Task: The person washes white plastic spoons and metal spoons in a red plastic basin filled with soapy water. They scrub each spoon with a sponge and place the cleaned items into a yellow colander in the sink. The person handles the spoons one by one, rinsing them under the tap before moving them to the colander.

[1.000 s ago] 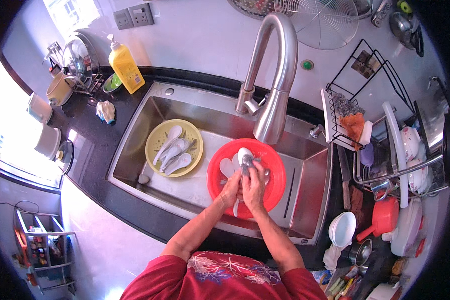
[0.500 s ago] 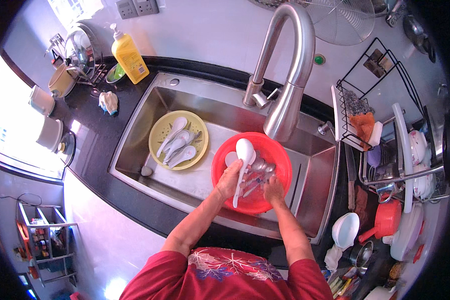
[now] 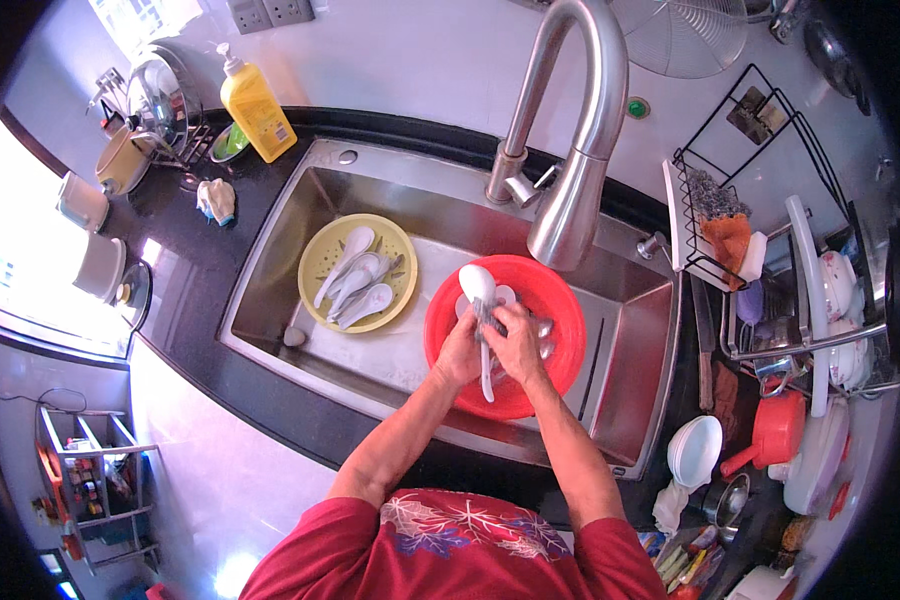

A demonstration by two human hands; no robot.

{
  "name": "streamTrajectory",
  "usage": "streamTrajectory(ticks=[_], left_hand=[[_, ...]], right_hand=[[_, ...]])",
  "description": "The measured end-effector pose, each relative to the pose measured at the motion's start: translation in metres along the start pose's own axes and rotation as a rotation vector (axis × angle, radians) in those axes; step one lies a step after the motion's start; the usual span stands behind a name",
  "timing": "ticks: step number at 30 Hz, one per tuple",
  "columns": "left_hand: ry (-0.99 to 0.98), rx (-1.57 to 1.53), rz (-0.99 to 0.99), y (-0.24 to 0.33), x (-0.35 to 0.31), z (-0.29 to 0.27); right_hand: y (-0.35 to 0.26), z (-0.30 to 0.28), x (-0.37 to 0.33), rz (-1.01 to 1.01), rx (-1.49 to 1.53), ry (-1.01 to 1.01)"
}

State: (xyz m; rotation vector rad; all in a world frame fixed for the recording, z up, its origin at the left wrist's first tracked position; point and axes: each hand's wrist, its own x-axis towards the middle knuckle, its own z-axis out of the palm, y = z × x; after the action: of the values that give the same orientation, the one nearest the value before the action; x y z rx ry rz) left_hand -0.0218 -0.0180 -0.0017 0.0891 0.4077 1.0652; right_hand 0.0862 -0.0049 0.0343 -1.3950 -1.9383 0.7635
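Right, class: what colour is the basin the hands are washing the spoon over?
Red: the round basin in the sink, clearest in the head view.

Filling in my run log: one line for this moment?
left hand: holds white spoon | right hand: rubs it | over red basin

Our two forearms come up from the lower edge, bare below short red sleeves, and slant in toward each other until the wrists nearly meet. Our left hand (image 3: 460, 355) is curled, thumb side up, fingers wrapped closed in a grip. Our right hand (image 3: 518, 345) lies just beside it and touches it, back of the hand facing up, fingers bent down and closed as well. Both elbows are bent and held out from the body, the left arm reaching a little more steeply than the right.
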Motion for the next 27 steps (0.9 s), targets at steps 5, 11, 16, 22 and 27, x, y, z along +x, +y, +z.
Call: streamTrajectory(ticks=[5, 11, 16, 22, 27], left_hand=[[0.149, 0.177, 0.084, 0.006, 0.007, -0.006], [0.341, 0.324, 0.052, 0.008, 0.012, -0.014], [0.444, 0.484, 0.161, 0.002, -0.001, 0.006], [0.509, 0.428, 0.031, 0.008, 0.005, -0.007], [0.392, 0.577, -0.052, 0.001, 0.003, -0.003]], right_hand=[[0.02, -0.003, -0.04, -0.006, 0.191, -0.275], [0.101, 0.001, -0.074, -0.09, -0.682, -0.422], [0.111, 0.017, -0.061, 0.176, -0.235, -0.774], [0.011, -0.001, -0.036, 0.041, 0.188, -0.078], [-0.003, -0.004, -0.003, -0.138, 0.029, 0.135]])
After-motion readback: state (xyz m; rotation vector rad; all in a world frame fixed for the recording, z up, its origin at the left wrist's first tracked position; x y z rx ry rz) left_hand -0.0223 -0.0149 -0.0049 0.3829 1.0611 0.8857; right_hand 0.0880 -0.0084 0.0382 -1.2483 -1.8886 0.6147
